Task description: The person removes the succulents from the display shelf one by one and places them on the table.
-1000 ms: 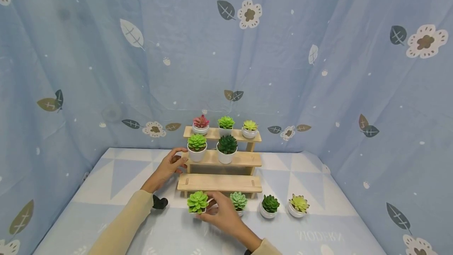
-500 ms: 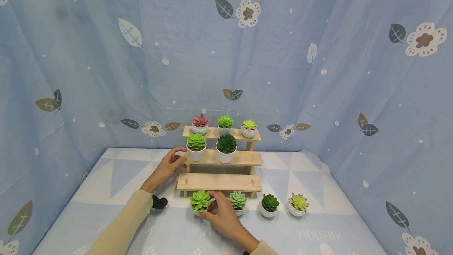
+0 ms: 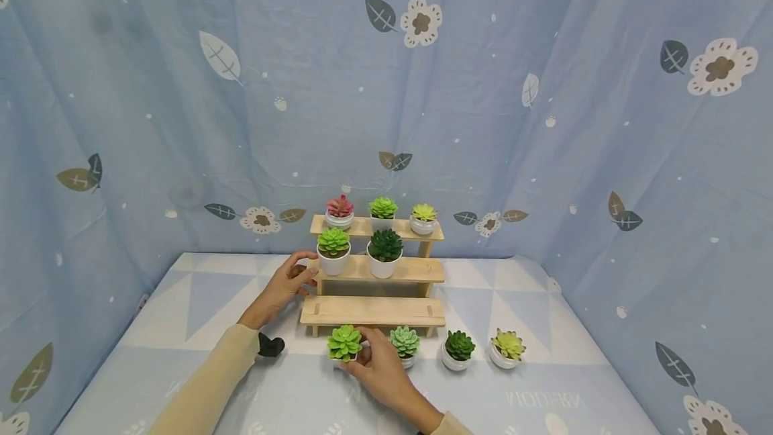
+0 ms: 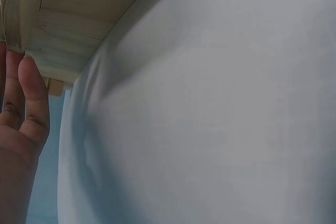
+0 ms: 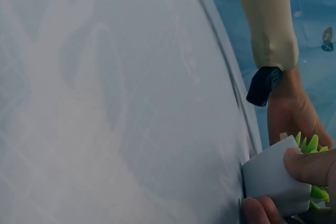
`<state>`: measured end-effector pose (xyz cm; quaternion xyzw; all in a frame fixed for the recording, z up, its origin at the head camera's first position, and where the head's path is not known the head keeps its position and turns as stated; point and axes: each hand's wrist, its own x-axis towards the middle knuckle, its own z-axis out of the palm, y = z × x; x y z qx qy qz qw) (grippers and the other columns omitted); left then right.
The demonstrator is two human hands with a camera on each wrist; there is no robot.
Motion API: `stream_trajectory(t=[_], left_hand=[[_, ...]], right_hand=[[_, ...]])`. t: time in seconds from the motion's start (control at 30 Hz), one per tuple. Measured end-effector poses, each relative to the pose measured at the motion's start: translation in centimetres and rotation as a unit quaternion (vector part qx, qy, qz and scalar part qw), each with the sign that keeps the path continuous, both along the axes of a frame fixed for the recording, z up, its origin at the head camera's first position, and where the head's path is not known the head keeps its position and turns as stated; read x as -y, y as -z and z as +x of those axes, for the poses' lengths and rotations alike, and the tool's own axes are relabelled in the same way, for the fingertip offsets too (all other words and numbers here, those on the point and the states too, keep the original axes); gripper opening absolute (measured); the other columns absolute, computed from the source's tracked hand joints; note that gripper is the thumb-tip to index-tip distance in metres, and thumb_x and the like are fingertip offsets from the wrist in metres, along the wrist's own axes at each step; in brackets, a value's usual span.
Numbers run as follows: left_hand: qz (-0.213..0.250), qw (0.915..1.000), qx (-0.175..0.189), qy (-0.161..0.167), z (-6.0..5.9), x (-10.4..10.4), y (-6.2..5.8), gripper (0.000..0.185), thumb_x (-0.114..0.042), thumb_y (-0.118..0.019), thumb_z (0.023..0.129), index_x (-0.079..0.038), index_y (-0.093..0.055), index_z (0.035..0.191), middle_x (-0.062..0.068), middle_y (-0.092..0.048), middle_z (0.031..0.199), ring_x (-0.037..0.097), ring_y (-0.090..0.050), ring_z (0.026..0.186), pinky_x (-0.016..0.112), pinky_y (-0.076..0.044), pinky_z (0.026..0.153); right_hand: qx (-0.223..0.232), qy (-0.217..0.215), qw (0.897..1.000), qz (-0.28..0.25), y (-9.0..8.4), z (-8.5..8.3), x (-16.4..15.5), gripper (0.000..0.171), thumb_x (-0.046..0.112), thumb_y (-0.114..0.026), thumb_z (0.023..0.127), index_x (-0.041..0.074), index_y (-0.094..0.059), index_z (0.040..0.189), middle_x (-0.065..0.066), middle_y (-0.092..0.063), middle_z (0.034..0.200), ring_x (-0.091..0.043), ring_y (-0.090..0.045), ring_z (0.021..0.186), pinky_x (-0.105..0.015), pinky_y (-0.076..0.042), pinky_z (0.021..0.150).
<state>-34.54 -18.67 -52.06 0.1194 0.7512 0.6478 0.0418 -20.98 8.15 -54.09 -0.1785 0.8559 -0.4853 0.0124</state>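
Note:
In the head view my right hand [image 3: 380, 362] grips a bright green potted succulent [image 3: 345, 342] in front of the bottom tier. The right wrist view shows thumb and fingers round its white pot [image 5: 275, 179], the base at or just above the tabletop; I cannot tell which. A three-tier wooden stand [image 3: 372, 311] stands behind it. My left hand [image 3: 286, 289] holds the left end of the middle tier, and in the left wrist view its fingertips meet the wood [image 4: 68, 35]. The middle tier bears a light green succulent [image 3: 333, 250] and a dark green one [image 3: 385, 252].
On the top tier sit a red succulent [image 3: 339, 211], a green one [image 3: 383, 212] and a yellow-green one [image 3: 423, 218]. Right of my right hand are a pale green succulent [image 3: 405, 344], a dark green one [image 3: 458, 349] and a yellowish one [image 3: 506, 348] on the patterned tablecloth [image 3: 531, 301].
My right hand has moved slightly to the right with the bright green potted succulent. The left hand keeps its place on the stand, and the whole head view has shifted a little.

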Motion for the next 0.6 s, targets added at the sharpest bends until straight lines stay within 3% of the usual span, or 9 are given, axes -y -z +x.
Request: stream_trajectory(t=[0.33, 0.6], left_hand=[[-0.003, 1.0, 0.003, -0.001, 0.0, -0.1, 0.0, 0.049, -0.042, -0.063, 0.104, -0.024, -0.046, 0.147, 0.018, -0.06, 0.121, 0.039, -0.064, 0.107, 0.041, -0.054, 0.08], [-0.003, 1.0, 0.007, -0.001, 0.1, 0.0, 0.1, 0.05, -0.042, -0.062, 0.104, -0.023, -0.045, 0.148, 0.018, -0.059, 0.122, 0.041, -0.062, 0.109, 0.041, -0.053, 0.08]], right_hand=[[0.03, -0.004, 0.999, -0.011, -0.5, 0.2, -0.4, 0.064, 0.019, -0.083, 0.089, 0.006, -0.054, 0.144, -0.001, -0.057, 0.106, -0.009, -0.061, 0.061, -0.027, -0.051, 0.052], [0.037, -0.01, 0.999, -0.004, -1.1, 0.4, -0.6, 0.067, 0.013, -0.083, 0.089, 0.002, -0.05, 0.147, -0.005, -0.057, 0.116, -0.009, -0.063, 0.059, -0.027, -0.053, 0.053]])
